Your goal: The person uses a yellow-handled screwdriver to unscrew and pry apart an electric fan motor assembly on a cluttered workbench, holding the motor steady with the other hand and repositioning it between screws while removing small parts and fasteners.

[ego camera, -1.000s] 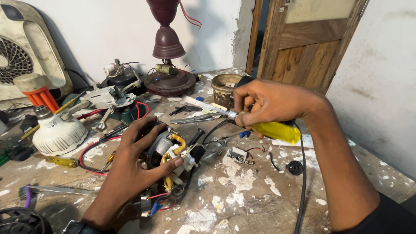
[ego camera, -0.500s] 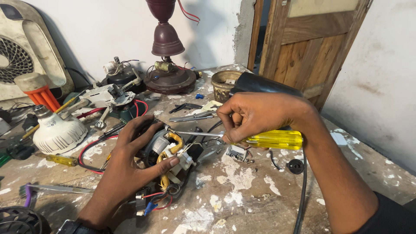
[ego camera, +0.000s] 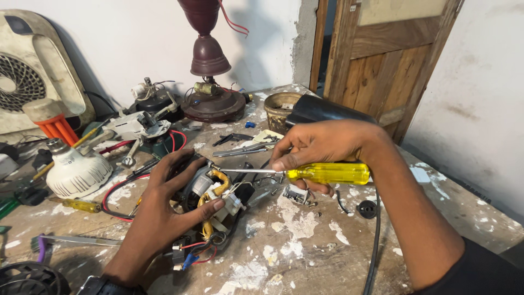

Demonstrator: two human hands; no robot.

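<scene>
While my left hand (ego camera: 164,210) lies spread over the small motor (ego camera: 210,191), fingers curled around its dark body and thumb pressed against the white connector on its near side, I keep it pinned to the paint-spattered workbench (ego camera: 305,257). My right hand (ego camera: 322,147) is closed around the yellow-handled screwdriver (ego camera: 327,173), fingers pinching the handle where the shaft begins; the shaft runs level to the left and its tip touches the top of the motor, beside the yellow sleeved wires. Behind the motor stands the maroon lamp base (ego camera: 210,101). Left of the motor lies a white bulb housing (ego camera: 76,172). Right of the motor, beneath the screwdriver, sits a small metal part (ego camera: 297,194).
</scene>
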